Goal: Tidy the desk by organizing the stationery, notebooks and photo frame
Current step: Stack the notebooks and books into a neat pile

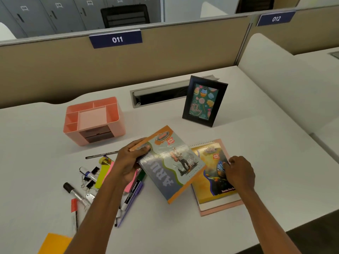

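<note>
Head view: a white bench (238,143) fills the frame. At centre a grey notebook (170,165) is raised and tilted, overlapping a yellow spiral notebook (211,182) lying flat to its right. A pink organizer (94,121) sits upper left, and a black photo frame (204,101) stands upper right. The left hand (128,162) grips the grey notebook's upper left corner. The right hand (240,171) rests bent fingertips on the yellow cover; I cannot tell whether it grasps anything. Pens and binder clips (91,180) lie scattered lower left.
</note>
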Demonstrator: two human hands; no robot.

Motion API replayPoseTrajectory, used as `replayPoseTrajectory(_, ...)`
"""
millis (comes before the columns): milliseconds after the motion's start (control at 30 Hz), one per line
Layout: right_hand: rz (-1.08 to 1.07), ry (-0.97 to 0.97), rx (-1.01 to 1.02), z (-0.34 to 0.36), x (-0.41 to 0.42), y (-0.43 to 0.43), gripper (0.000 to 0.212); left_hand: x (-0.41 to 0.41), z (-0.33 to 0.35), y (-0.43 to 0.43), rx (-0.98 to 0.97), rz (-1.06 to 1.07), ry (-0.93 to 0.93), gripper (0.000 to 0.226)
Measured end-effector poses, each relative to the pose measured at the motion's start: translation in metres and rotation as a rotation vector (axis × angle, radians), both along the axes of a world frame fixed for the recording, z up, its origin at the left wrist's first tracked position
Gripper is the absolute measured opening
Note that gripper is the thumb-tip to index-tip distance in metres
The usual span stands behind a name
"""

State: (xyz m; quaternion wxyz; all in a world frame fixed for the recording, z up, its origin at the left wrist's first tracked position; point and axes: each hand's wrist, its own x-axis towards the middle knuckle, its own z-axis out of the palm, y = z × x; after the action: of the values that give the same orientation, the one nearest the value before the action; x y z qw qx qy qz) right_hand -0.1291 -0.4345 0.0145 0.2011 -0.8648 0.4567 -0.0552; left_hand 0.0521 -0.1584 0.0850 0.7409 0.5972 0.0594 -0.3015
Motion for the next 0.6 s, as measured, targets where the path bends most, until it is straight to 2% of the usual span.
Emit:
replayPoseTrajectory(33,0.005,-0.026,-0.036,0.004,-0.002,0.001,0.028,-0.002,-0.002,-0.008,-0.003,-0.019,0.011,0.034)
replayPoseTrajectory(100,0.027,-0.200,-0.014,0.016,-0.005,0.002,0.029,-0.005,-0.007,-0.026,0.008,-0.058,0.028,0.033)
replayPoseTrajectory(133,0.051,-0.301,0.100,0.025,-0.005,0.002,0.029,-0.007,-0.010,-0.035,0.029,-0.081,0.034,0.030)
replayPoseTrajectory(200,0.092,-0.433,0.539,0.047,-0.002,0.003,0.032,-0.013,-0.015,-0.054,0.069,-0.137,0.044,0.027)
replayPoseTrajectory(233,0.117,-0.435,0.715,0.053,-0.002,0.004,0.031,-0.015,-0.016,-0.063,0.085,-0.165,0.041,0.026)
replayPoseTrajectory(267,0.165,-0.409,0.783,0.055,-0.002,0.002,0.028,-0.017,-0.017,-0.072,0.092,-0.191,0.038,0.026)
replayPoseTrajectory(333,0.189,-0.408,0.775,0.051,-0.007,-0.007,0.017,-0.018,-0.019,-0.087,0.088,-0.235,0.034,0.026)
replayPoseTrajectory(467,0.087,-0.498,0.885,0.048,-0.018,-0.018,0.026,-0.019,-0.021,-0.113,0.113,-0.325,-0.024,0.034)
replayPoseTrajectory(600,-0.017,-0.583,0.947,0.039,-0.024,-0.019,0.028,-0.013,-0.040,-0.120,0.312,-0.287,-0.139,0.043)
